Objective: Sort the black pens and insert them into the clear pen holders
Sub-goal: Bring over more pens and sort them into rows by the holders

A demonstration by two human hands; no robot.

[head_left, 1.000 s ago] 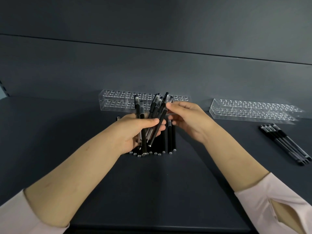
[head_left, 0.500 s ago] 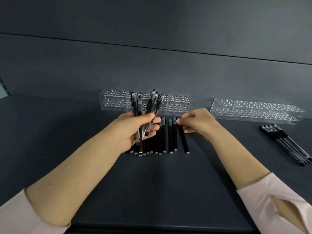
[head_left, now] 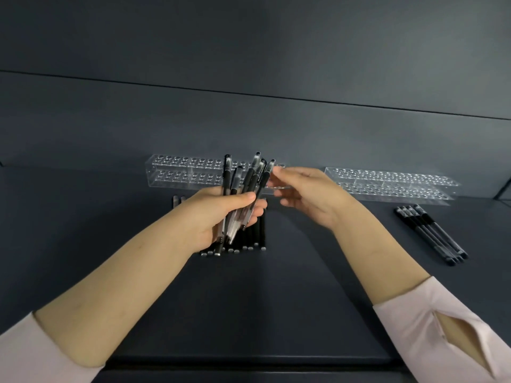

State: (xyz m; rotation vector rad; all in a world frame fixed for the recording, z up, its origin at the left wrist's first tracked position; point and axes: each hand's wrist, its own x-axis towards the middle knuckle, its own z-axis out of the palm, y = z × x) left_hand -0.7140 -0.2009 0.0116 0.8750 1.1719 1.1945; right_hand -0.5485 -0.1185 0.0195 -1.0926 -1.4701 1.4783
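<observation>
My left hand (head_left: pixel 221 214) grips a fanned bundle of black pens (head_left: pixel 250 181), tips down and caps up, above the table. My right hand (head_left: pixel 307 194) is level with the bundle, and its thumb and forefinger pinch the top end of the rightmost pen (head_left: pixel 266 176). Under my left hand a row of black pens (head_left: pixel 253 239) lies side by side on the table, partly hidden. Behind the hands stands a clear pen holder (head_left: pixel 182 172) with rows of holes. A second clear holder (head_left: pixel 387 183) stands to the right.
A small group of black pens (head_left: pixel 431 233) lies on the table at the right, in front of the second holder. The dark table (head_left: pixel 249 313) runs to a front edge near me. A dark wall rises behind the holders.
My right hand has risen from the row of pens on the table up to the top of the bundle. My left hand has kept hold of the bundle in about the same place.
</observation>
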